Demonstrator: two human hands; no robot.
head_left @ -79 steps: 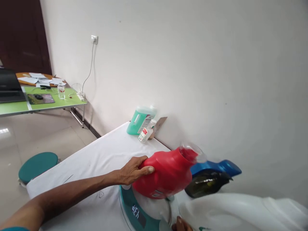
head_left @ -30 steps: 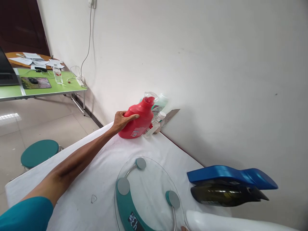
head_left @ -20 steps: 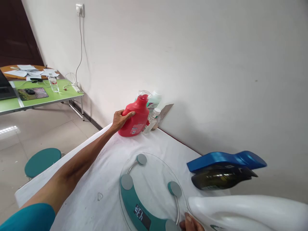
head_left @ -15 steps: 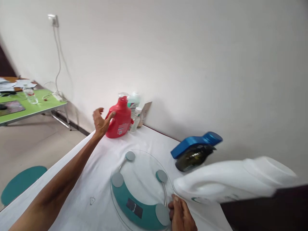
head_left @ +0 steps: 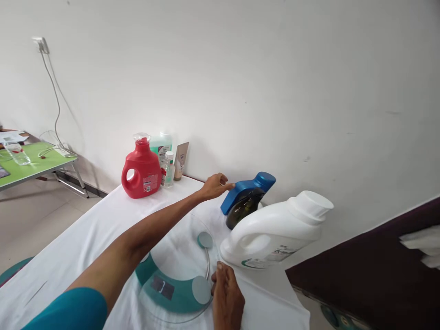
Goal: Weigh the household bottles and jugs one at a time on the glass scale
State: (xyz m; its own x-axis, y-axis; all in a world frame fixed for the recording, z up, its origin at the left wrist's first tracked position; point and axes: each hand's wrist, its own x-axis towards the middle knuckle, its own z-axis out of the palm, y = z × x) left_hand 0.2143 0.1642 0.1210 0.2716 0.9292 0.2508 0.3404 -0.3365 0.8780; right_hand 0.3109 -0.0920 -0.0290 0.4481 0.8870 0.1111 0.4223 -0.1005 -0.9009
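Observation:
My left hand [head_left: 215,185] stretches across the white table, fingertips touching the blue bottle [head_left: 246,190], which leans over a dark bottle [head_left: 242,212]. The fingers are spread and hold nothing. My right hand [head_left: 226,298] rests at the near right rim of the round glass scale [head_left: 175,279], fingers on its edge beside a grey pad. A large white jug [head_left: 275,231] stands tilted just right of the scale. The red detergent jug [head_left: 141,170] stands upright at the table's far end, against the wall.
Behind the red jug stand a green bottle [head_left: 162,143], a small clear bottle [head_left: 168,168] and a beige tube [head_left: 180,159]. A green table [head_left: 30,162] with a plastic bottle is at far left. A dark wooden surface [head_left: 364,270] lies at right. A cable hangs from a wall socket [head_left: 41,43].
My left hand let go of the red jug, which now stands by the wall, and swung right to the blue bottle. The view turned right; my right hand stays at the scale's edge.

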